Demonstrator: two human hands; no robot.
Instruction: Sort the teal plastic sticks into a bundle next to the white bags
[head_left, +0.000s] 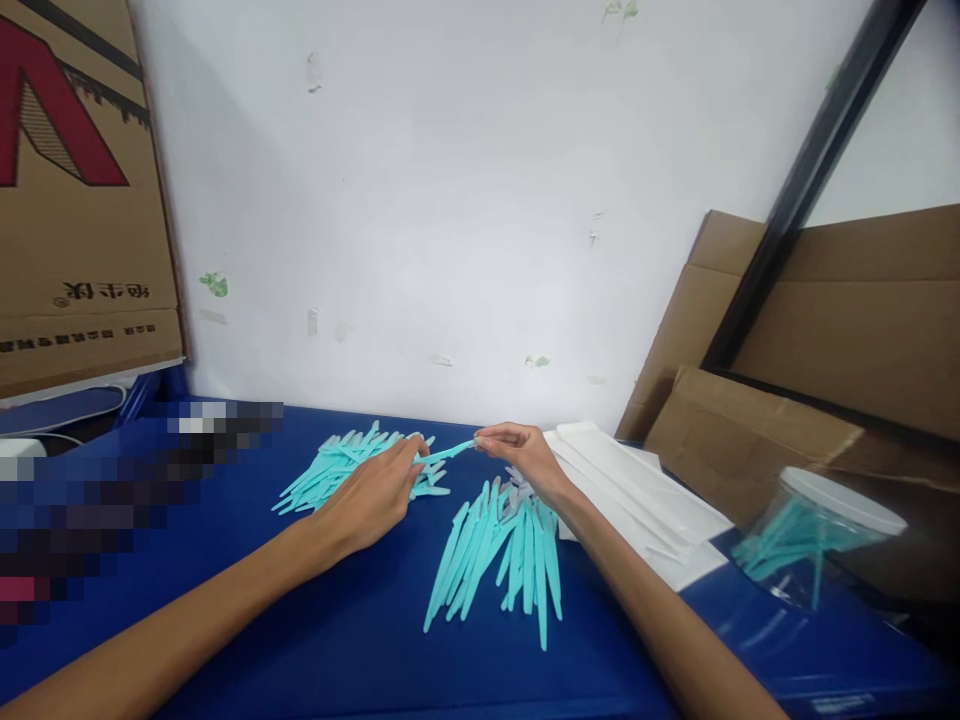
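Between my two hands stretches one slim turquoise eyebrow razor (448, 453). My left hand (379, 492) pinches its left end, and the fingertips of my right hand (523, 455) grip the other end. Behind and under my left hand lies a loose heap of similar turquoise razors (319, 475). Nearer to me, below my right hand, a second group of razors (480, 545) fans out, handles toward me. Pale translucent ends (517, 485) show at the far side of that group, partly hidden by my right hand.
White paper or plastic sheets (637, 490) lie right of my right forearm. A clear lidded jar (814, 540) with turquoise sticks inside stands at the right on the blue table (360, 640). Cardboard (757, 430) leans behind it. A printed carton (82, 230) is at upper left; a pixelated patch covers the left side.
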